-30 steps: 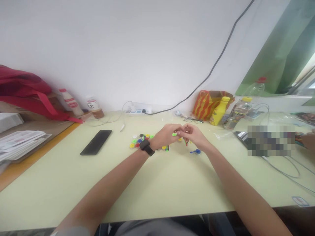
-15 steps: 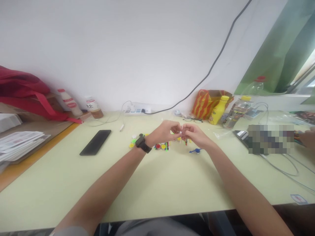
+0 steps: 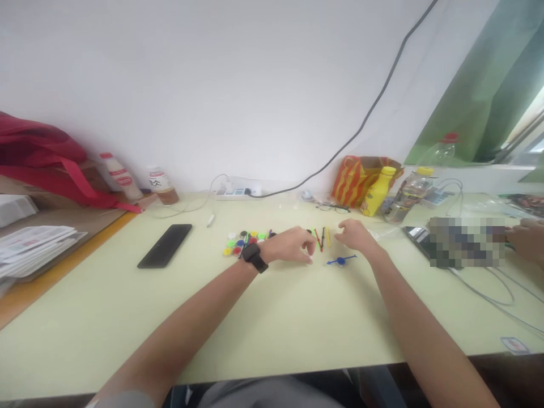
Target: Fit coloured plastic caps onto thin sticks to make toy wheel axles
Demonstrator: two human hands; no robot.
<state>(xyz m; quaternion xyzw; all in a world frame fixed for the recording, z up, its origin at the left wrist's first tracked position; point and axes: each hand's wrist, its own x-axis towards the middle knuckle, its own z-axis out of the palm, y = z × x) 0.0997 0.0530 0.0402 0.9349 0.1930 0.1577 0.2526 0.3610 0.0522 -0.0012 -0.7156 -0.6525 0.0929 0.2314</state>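
Observation:
My left hand [image 3: 292,245], with a black watch [image 3: 255,258] on the wrist, is low over the table with its fingers curled. Whatever it may hold is hidden. Small round discs [image 3: 237,242] in several colours lie beside and partly behind it. My right hand [image 3: 356,234] is also closed, its fingertips pointing left near a thin yellow stick [image 3: 328,237]; I cannot make out anything in its grip. Between the hands lie a red stick [image 3: 318,240] and a black stick [image 3: 323,239]. Below the right hand rests a blue arrow-tipped piece with a round centre [image 3: 340,261].
A black phone [image 3: 165,246] lies at left. Bottles, including a yellow bottle [image 3: 377,192], stand by a striped bag [image 3: 351,181]. A power strip [image 3: 238,191] and glasses [image 3: 334,207] are near the wall. Another person's hand [image 3: 527,241] is at far right.
My hands were together over the small parts with a thin white piece at their fingertips. They have parted: the left moved down, the right moved slightly right. The sticks between them now show.

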